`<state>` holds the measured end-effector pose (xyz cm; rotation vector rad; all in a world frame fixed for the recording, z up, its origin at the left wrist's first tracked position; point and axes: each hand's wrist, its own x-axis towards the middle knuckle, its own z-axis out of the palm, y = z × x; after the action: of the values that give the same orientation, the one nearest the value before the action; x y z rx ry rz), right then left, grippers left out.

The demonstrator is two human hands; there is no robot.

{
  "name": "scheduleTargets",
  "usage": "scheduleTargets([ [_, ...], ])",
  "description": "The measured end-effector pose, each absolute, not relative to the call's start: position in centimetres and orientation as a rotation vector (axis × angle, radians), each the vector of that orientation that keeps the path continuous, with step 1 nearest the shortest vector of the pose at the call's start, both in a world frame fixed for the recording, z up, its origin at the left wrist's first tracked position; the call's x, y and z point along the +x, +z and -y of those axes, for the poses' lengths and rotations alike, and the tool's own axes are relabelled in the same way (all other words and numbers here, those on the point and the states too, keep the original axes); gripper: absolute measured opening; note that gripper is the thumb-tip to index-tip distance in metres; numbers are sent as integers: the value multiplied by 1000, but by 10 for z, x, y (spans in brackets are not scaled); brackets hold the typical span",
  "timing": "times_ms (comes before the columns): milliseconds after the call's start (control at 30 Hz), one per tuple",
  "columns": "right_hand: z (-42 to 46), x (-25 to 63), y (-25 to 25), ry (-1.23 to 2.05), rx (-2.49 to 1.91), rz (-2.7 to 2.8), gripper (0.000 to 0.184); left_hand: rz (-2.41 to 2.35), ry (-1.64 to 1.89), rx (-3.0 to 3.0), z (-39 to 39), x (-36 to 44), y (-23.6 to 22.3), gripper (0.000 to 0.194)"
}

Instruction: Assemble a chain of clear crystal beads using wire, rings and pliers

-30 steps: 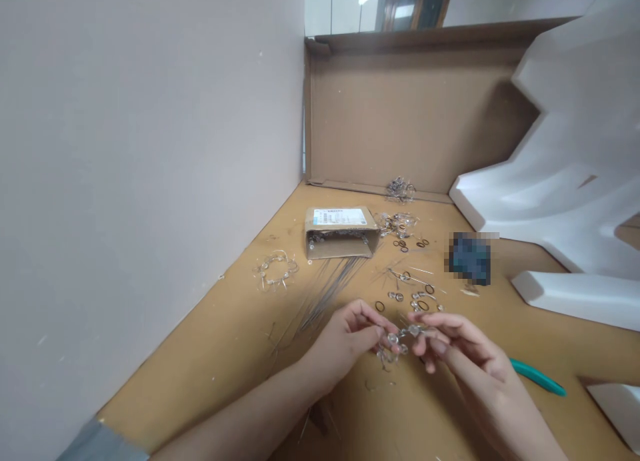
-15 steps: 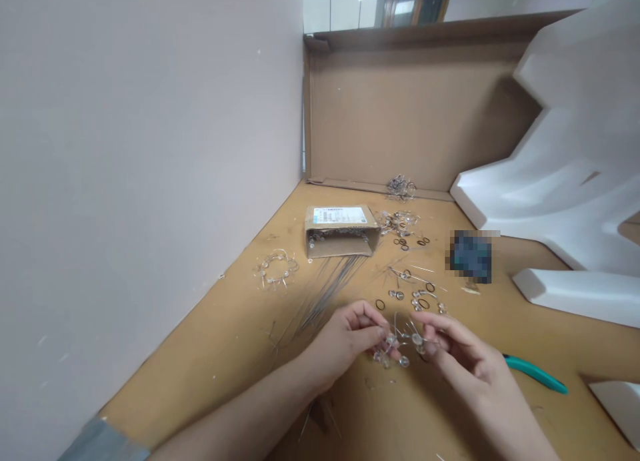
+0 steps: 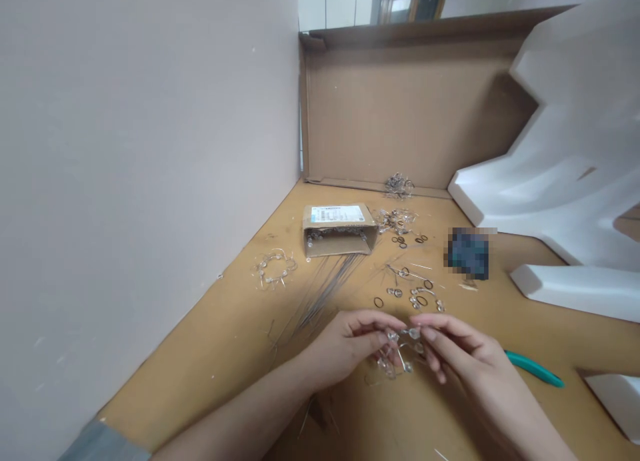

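My left hand (image 3: 367,341) pinches a string of clear beads joined by thin wire (image 3: 386,366) near the front of the table. Close on its right, my right hand (image 3: 453,344) grips a clear bead (image 3: 414,333) of the same piece between thumb and fingertips. The two sets of fingertips nearly meet, and several beads hang below them. Just beyond the hands lie a dark ring (image 3: 379,302) and a curved row of beads (image 3: 425,299). Pliers with a teal handle (image 3: 534,369) lie right of my right hand, partly hidden by it.
A small open cardboard box (image 3: 340,229) holds more beads. Straight wires (image 3: 330,291) lie before it, with a beaded wire ring (image 3: 274,267) to its left. Bead piles (image 3: 397,219) sit right of it. White foam pieces (image 3: 560,291) stand right, a large cardboard panel (image 3: 410,107) behind.
My right hand has moved closer to the left, and its fingertips now meet on a bead. The hanging beads have swung slightly. The whole view has shifted a little.
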<state>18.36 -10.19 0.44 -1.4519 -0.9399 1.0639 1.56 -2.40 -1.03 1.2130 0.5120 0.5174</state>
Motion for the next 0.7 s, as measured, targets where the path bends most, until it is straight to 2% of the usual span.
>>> scheduleTargets([
  [133, 102, 182, 7, 1003, -1396, 878, 28, -479, 524, 997, 21, 15, -10, 28],
  [700, 102, 184, 13, 1436, -1028, 433, 25, -423, 443, 833, 19, 14, -11, 24],
])
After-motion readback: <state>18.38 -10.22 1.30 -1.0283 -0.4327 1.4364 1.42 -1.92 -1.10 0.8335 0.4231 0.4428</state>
